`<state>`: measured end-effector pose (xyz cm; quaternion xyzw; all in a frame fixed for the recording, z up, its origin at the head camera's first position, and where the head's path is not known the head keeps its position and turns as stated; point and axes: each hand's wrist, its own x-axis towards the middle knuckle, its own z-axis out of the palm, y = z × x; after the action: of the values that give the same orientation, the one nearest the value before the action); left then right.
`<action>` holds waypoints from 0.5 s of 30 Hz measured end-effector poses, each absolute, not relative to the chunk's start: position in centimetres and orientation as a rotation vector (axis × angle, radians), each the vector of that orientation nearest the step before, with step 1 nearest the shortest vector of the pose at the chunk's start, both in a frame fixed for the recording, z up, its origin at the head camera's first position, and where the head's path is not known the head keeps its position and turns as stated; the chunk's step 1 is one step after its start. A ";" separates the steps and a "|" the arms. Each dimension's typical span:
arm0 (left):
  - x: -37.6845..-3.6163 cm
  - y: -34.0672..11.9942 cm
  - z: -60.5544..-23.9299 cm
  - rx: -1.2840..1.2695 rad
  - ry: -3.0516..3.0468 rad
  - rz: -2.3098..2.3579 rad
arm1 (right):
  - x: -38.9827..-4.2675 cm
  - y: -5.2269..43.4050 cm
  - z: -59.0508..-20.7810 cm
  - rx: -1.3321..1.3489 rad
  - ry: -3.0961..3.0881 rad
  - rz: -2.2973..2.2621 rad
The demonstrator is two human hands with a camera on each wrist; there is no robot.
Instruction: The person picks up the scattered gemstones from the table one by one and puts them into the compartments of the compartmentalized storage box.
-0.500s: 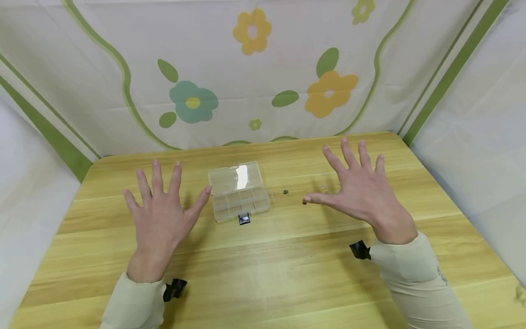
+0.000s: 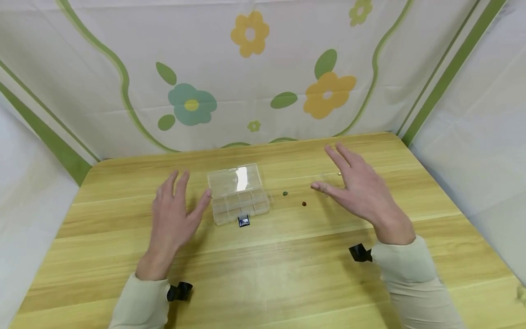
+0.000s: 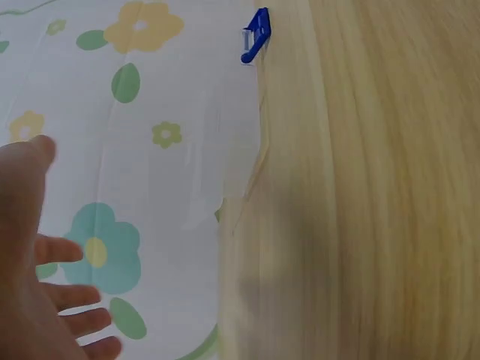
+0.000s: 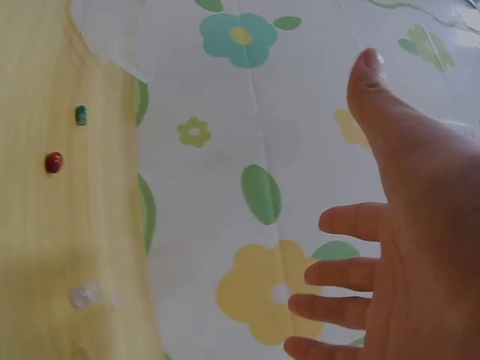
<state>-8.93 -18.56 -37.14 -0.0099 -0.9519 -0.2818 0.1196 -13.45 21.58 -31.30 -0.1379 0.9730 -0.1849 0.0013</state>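
A clear plastic compartment box (image 2: 223, 182) stands on the table with its lid raised at the back. At its front edge is a small dark blue piece (image 2: 244, 221), like a latch, which looks bright blue in the left wrist view. My left hand (image 2: 174, 219) hovers left of the box, fingers relaxed, its thumb overlapping the box's side in the head view. Over the right part of the table my right hand (image 2: 365, 192) floats with loose fingers, holding nothing. Between the box and that hand lie a green bead (image 2: 285, 193) and a dark red bead (image 4: 53, 163).
Several small clear pieces (image 4: 84, 294) lie on the wooden table (image 2: 263, 278) near my right hand. A white cloth with flowers (image 2: 250, 73) hangs behind the table's back edge. Black camera mounts (image 2: 360, 252) stick out from both sleeves.
Both hands have gone from widely spread fingers to looser, slightly bent ones. The left hand has turned and shifted a little right; the right thumb has lifted off the view of the red bead.
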 end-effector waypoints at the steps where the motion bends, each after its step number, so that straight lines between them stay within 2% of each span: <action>1: -8.9 -18.5 -37.2 -0.040 -2.805 -0.843 | -13.5 21.6 -31.6 -0.436 3.045 -0.634; 10: -8.4 -17.5 -37.9 -0.070 -2.874 -1.159 | -14.2 21.5 -34.7 -0.584 2.866 -1.200; 15: -8.2 -17.0 -38.4 -0.033 -2.861 -1.287 | -14.6 21.5 -35.5 -0.540 2.778 -1.324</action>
<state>-8.19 -17.03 -38.39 -0.0106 -0.9119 -0.4102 0.0024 -14.63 21.53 -35.54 -0.1730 0.8891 -0.4236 0.0085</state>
